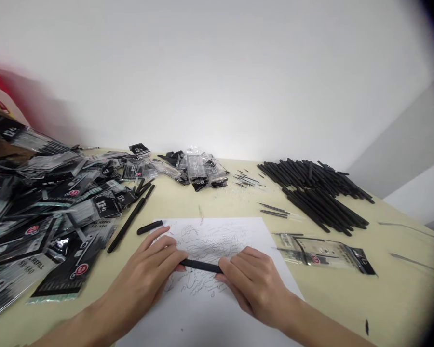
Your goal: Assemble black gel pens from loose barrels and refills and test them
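Observation:
Both hands hold a black pen (202, 265) level above a white sheet of paper (210, 318). My left hand (150, 270) pinches its left end between thumb and forefinger, other fingers partly spread. On the pen's right end my right hand (255, 284) is closed, fingers curled round it. Dark scribbles cover the upper part of the paper. A black pen cap (149, 227) lies beside my left fingertips at the sheet's top left edge. Further left rests another black pen (130, 221). The pen's two ends are hidden by my fingers.
Printed refill packets (72, 193) are heaped on the left. More clear packets (202, 168) lie at the back, near loose refills (248, 180). Rows of black pens (321, 193) sit at the right back. An open refill packet (329, 253) lies right of the paper. A wall (217, 86) stands behind.

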`<control>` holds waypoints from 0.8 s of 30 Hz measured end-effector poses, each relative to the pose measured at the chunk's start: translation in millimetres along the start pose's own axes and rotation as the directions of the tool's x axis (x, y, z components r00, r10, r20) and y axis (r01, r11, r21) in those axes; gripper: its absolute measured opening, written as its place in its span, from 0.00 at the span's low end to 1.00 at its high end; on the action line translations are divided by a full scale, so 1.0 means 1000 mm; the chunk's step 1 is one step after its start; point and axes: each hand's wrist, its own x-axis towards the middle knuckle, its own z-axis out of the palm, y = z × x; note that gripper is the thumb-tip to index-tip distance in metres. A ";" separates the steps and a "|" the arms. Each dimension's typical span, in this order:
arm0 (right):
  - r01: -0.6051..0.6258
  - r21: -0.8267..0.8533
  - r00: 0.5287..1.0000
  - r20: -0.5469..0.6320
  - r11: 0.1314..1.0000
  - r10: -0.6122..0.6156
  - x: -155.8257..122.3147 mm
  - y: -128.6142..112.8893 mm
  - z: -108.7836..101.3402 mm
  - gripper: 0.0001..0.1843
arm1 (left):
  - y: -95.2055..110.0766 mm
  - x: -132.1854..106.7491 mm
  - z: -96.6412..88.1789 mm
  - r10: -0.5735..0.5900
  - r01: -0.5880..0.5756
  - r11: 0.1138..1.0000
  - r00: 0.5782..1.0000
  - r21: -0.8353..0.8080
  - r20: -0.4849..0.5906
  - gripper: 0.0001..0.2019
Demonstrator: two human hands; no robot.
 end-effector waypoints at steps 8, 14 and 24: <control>-0.764 0.606 0.639 0.663 0.222 0.389 0.011 -0.013 -0.013 0.21 | 0.004 -0.002 -0.010 0.091 -0.079 0.979 0.994 0.186 -0.057 0.12; -0.764 0.555 0.509 0.832 -0.329 0.222 0.009 -0.002 -0.011 0.20 | 0.007 -0.002 -0.015 0.259 -0.205 0.924 0.956 0.323 -0.135 0.13; -0.568 0.823 0.736 0.505 0.003 0.451 0.012 -0.011 -0.013 0.13 | -0.001 0.006 -0.001 0.181 -0.177 0.964 0.983 0.199 -0.005 0.09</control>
